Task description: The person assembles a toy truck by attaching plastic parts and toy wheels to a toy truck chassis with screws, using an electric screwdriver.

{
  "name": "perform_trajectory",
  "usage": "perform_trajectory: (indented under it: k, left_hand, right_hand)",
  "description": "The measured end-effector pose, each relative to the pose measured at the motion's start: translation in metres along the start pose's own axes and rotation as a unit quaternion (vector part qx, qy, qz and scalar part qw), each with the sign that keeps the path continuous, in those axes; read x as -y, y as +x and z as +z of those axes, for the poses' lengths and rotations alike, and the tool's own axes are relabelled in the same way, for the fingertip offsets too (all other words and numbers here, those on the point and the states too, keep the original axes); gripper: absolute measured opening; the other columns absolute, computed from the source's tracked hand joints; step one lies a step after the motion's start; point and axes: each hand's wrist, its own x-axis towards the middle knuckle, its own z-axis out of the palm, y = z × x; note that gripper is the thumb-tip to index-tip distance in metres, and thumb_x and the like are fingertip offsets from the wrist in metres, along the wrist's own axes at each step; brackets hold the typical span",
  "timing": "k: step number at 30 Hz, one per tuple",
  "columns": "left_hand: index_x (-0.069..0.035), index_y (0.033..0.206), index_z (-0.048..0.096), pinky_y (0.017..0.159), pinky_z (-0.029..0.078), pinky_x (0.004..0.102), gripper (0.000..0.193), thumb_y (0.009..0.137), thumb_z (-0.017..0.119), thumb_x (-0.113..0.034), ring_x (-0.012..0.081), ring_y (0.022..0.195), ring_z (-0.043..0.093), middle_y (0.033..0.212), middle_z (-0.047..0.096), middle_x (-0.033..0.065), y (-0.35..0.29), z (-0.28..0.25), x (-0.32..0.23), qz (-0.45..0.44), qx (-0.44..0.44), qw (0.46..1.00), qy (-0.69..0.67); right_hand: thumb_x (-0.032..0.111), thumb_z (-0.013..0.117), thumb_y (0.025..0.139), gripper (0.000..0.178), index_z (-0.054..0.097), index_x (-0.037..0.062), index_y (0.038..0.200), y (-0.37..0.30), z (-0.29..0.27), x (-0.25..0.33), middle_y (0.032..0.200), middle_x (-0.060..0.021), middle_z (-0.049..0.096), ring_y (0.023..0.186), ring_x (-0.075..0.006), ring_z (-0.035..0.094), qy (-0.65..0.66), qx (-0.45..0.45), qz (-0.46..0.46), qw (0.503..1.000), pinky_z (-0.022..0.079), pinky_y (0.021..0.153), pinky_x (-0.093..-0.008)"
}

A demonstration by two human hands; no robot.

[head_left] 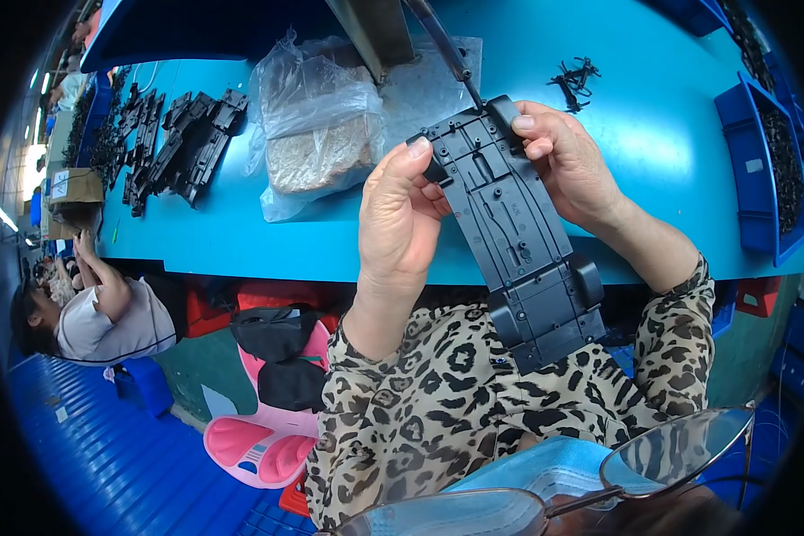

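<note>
Head view showed the blue worktop (652, 116) running across the upper frame, and over its near edge one black toy-car chassis (518, 237) was held underside up. The left hand (400, 219) clasped the chassis's left side, fingers curled narrow around it; the right hand (570, 161) pinched the far end, thumb on top. One hanging screwdriver (445, 49) had its tip touching the far end of the chassis, so the fastening looked to be in hand, not finished (no screw head could be made out). Toward the far left corner lay a row of similar black chassis parts (174, 143), too overlapped to count, and beside them one clear plastic bag (317, 134).
</note>
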Motion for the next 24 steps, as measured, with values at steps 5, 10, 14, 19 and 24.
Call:
perform_trajectory:
  k: [5,10,14,19,24]
  left_hand:
    - [-0.005,0.082,0.053,0.058,0.049,0.0245,0.016,0.081,0.056,-0.020,0.0105,0.063,0.057,0.077,0.060,0.0060,0.0027,-0.0022,-0.0002,0.000,0.009,1.000,0.001]
    - [-0.005,0.083,0.053,0.060,0.050,0.0265,0.016,0.081,0.057,-0.020,0.0114,0.064,0.058,0.079,0.060,0.0065,0.0021,-0.0039,0.0004,0.005,-0.004,1.000,0.003]
    - [-0.004,0.085,0.052,0.060,0.050,0.0268,0.017,0.081,0.057,-0.021,0.0120,0.065,0.058,0.078,0.060,0.0060,-0.0001,-0.0001,0.0001,0.004,-0.009,1.000,0.012]
    - [-0.003,0.088,0.053,0.061,0.049,0.0262,0.020,0.081,0.056,-0.021,0.0123,0.065,0.058,0.078,0.059,0.0057,-0.0002,-0.0019,0.0003,-0.001,0.008,1.000,0.016]
    - [-0.003,0.087,0.053,0.060,0.049,0.0255,0.019,0.081,0.056,-0.020,0.0117,0.065,0.058,0.078,0.059,0.0054,0.0010,-0.0021,0.0010,-0.002,0.007,1.000,0.007]
  right_hand:
    - [0.018,0.054,0.079,0.016,0.053,0.0025,0.084,0.0015,0.0015,0.0021,0.071,0.0025,0.050,0.062,-0.0021,0.047,0.020,0.006,0.004,1.000,0.041,0.064,-0.0174]
    - [0.018,0.054,0.079,0.016,0.052,0.0029,0.083,0.0005,0.0025,0.0025,0.070,0.0028,0.050,0.062,-0.0019,0.046,0.004,0.010,0.004,1.000,0.041,0.064,-0.0173]
    - [0.018,0.053,0.080,0.015,0.051,0.0037,0.080,0.0015,-0.0028,-0.0016,0.069,0.0036,0.048,0.062,-0.0012,0.045,0.004,0.003,0.012,1.000,0.039,0.063,-0.0165]
    - [0.018,0.053,0.080,0.015,0.050,0.0040,0.079,-0.0017,0.0007,0.0031,0.068,0.0043,0.047,0.061,-0.0008,0.044,0.018,0.013,0.015,1.000,0.038,0.062,-0.0160]
    - [0.019,0.053,0.080,0.015,0.051,0.0039,0.081,-0.0009,0.0006,0.0014,0.068,0.0048,0.046,0.060,-0.0004,0.043,0.018,0.006,0.011,1.000,0.038,0.062,-0.0155]
